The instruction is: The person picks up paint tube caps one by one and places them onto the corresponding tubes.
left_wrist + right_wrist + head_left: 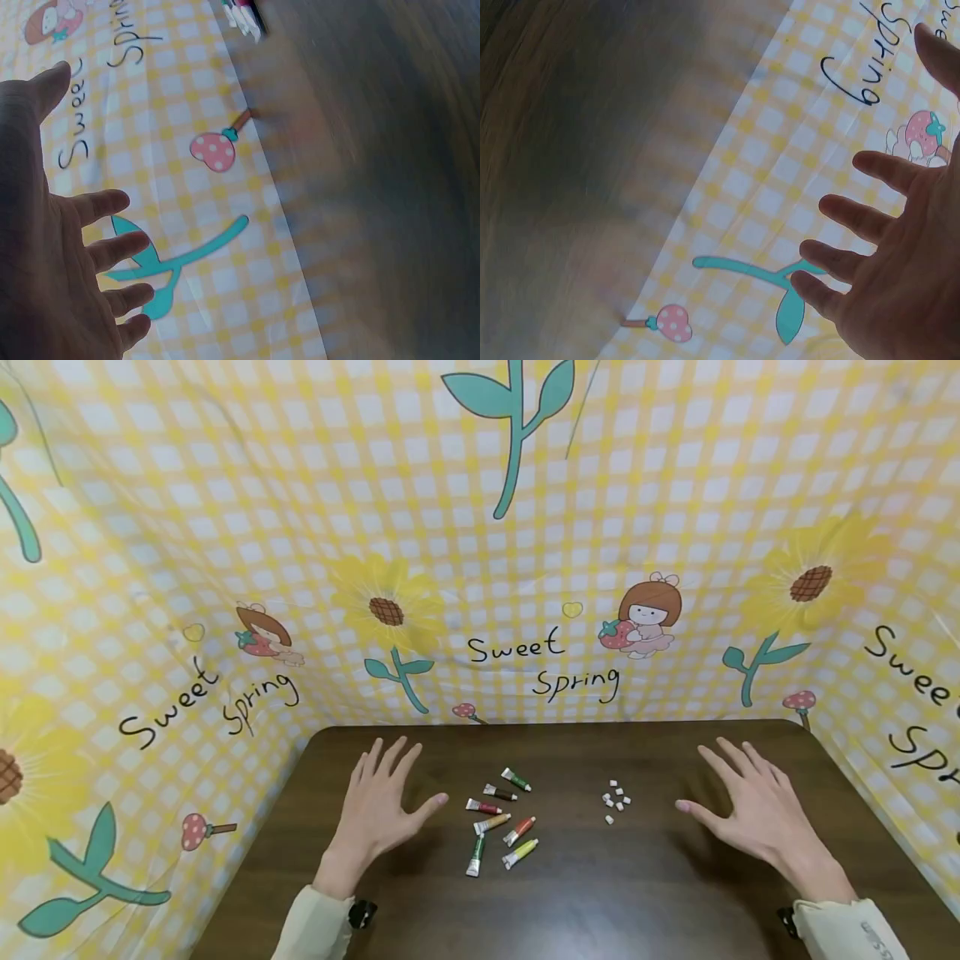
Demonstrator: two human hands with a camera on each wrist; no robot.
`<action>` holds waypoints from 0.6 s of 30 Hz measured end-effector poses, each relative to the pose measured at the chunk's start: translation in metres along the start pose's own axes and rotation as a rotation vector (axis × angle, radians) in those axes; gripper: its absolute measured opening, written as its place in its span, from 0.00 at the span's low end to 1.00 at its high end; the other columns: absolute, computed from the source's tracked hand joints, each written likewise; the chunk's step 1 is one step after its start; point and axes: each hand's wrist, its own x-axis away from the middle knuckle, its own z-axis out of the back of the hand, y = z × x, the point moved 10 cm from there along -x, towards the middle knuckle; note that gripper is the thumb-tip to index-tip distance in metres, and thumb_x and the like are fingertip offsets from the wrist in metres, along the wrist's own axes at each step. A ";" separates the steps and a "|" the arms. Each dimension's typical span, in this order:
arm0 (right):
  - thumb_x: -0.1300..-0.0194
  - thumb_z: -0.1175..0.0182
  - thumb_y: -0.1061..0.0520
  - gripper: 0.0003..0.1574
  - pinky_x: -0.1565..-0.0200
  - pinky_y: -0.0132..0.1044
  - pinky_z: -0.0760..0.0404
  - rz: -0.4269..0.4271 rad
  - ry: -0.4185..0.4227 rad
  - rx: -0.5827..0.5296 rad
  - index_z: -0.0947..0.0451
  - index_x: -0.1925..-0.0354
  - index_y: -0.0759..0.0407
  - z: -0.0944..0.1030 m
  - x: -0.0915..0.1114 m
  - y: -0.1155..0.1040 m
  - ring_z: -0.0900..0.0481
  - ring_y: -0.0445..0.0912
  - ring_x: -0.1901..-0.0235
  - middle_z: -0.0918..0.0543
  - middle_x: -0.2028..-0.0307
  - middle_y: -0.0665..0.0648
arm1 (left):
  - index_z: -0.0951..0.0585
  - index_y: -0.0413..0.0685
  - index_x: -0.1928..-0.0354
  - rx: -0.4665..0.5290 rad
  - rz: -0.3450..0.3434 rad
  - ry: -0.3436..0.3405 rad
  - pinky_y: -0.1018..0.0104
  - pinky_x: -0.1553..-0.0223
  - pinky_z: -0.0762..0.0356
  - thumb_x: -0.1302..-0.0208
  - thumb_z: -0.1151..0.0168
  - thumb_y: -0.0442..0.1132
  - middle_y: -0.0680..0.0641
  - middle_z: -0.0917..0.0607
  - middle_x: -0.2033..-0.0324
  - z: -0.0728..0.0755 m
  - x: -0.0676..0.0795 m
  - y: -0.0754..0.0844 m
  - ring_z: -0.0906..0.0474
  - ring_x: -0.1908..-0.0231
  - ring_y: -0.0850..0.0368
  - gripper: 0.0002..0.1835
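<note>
Several small paint tubes lie loosely grouped near the middle of the table. Among them are a dark green tube [516, 779], a red tube [483, 807], an orange tube [519, 832] and a yellow tube [521, 854]. To their right is a cluster of small white pieces [619, 792], like tiny caps. My left hand [378, 810], fingers spread, is held over the table left of the tubes. My right hand [757, 814] is spread likewise, right of the white pieces. Both hold nothing; the left wrist view shows the left fingers [120, 251] straight, as are the right fingers [859, 217].
The dark brown wooden table [600, 902] has rounded far corners. A yellow checked cloth [517, 568] with flowers and lettering hangs behind it and along both sides. Dark bands [362, 914] sit on both wrists, at the ends of pale sleeves [315, 927].
</note>
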 end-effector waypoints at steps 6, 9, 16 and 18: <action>0.42 0.35 0.27 0.54 0.45 0.69 0.37 0.022 0.043 -0.063 0.32 0.31 0.58 -0.002 0.000 -0.013 0.36 0.67 0.35 0.31 0.34 0.68 | 0.33 0.56 0.27 0.047 -0.032 0.014 0.34 0.31 0.47 0.39 0.48 0.75 0.44 0.32 0.29 -0.001 0.003 0.018 0.45 0.27 0.35 0.46; 0.39 0.37 0.28 0.52 0.44 0.70 0.37 0.009 0.014 -0.103 0.32 0.31 0.60 -0.008 -0.001 -0.017 0.34 0.67 0.36 0.30 0.35 0.68 | 0.30 0.54 0.29 0.068 -0.044 0.016 0.33 0.33 0.45 0.37 0.46 0.72 0.43 0.30 0.31 -0.002 0.004 0.026 0.42 0.29 0.34 0.43; 0.36 0.37 0.32 0.47 0.43 0.68 0.34 0.017 -0.001 -0.118 0.30 0.33 0.62 -0.014 -0.001 -0.031 0.31 0.66 0.39 0.27 0.38 0.67 | 0.30 0.55 0.29 0.088 -0.040 -0.035 0.36 0.34 0.41 0.35 0.46 0.70 0.46 0.29 0.32 -0.010 0.006 0.038 0.38 0.31 0.38 0.40; 0.36 0.36 0.33 0.46 0.43 0.66 0.32 0.022 -0.002 -0.129 0.30 0.33 0.62 -0.015 -0.001 -0.035 0.30 0.66 0.40 0.26 0.39 0.66 | 0.30 0.55 0.29 0.088 -0.047 -0.040 0.38 0.36 0.38 0.34 0.45 0.69 0.46 0.29 0.32 -0.012 0.006 0.042 0.36 0.33 0.40 0.39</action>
